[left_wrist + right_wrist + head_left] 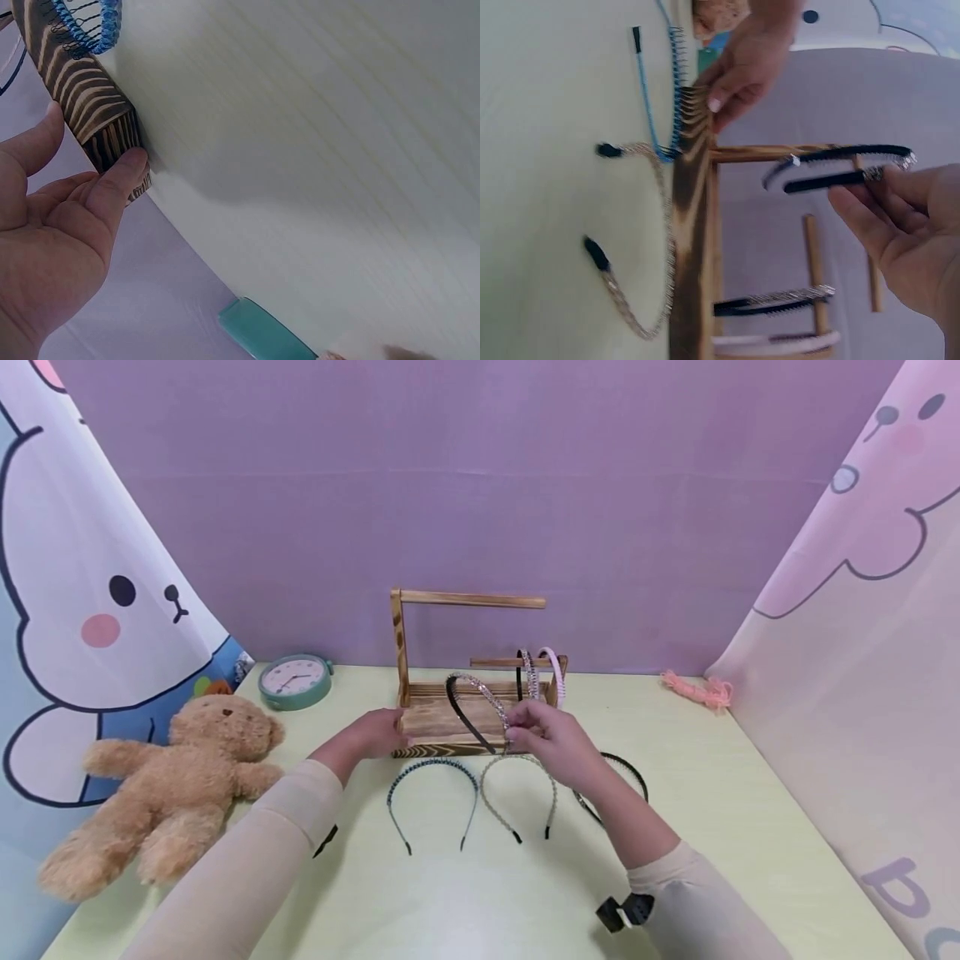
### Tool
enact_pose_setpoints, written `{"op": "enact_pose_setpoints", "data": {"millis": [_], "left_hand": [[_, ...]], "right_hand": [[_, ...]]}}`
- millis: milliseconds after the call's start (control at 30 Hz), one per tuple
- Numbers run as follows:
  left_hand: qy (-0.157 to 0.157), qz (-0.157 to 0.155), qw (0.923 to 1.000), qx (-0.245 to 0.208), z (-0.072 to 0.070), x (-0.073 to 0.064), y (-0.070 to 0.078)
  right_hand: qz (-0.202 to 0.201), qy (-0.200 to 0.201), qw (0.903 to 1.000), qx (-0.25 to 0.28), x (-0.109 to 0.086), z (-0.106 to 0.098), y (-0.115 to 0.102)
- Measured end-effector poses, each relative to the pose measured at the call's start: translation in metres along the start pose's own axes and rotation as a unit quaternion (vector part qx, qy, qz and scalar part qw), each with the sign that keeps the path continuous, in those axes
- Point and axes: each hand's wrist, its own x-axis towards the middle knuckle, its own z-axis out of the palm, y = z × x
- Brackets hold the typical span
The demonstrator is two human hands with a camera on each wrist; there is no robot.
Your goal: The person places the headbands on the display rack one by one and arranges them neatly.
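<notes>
Three views: one from high up, two from close by

The head view looks from high up, forward and down over the table (705, 827) to the purple wall (480, 485). It is the farthest back. The left wrist view is close to the left hand (60, 236), turned at a slant, and sees just one end of the rack (86, 94) plus the clock's (266, 330) edge. The right wrist view is close to the right hand (919, 225), tipped sideways, facing the left hand and bear (718, 15). All three share the rack and left hand.

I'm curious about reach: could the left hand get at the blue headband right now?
Probably yes: the blue headband lies uncovered on the table, close by. The left hand would likely just need to release the wooden rack.
</notes>
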Motion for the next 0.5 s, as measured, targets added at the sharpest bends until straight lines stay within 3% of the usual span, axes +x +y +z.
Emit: {"op": "enact_pose_setpoints", "data": {"millis": [233, 500], "left_hand": [[0.004, 0.007, 1.0, 0.004, -0.001, -0.001, -0.001], [0.003, 0.012, 0.9998, 0.013, 0.0, -0.001, -0.001]], "right_hand": [[-0.011, 0.085, 0.996, -0.026, 0.028, 0.02, 0.012], [0.035, 0.142, 0.9866, -0.071, 0.049, 0.031, 0.02]]}}
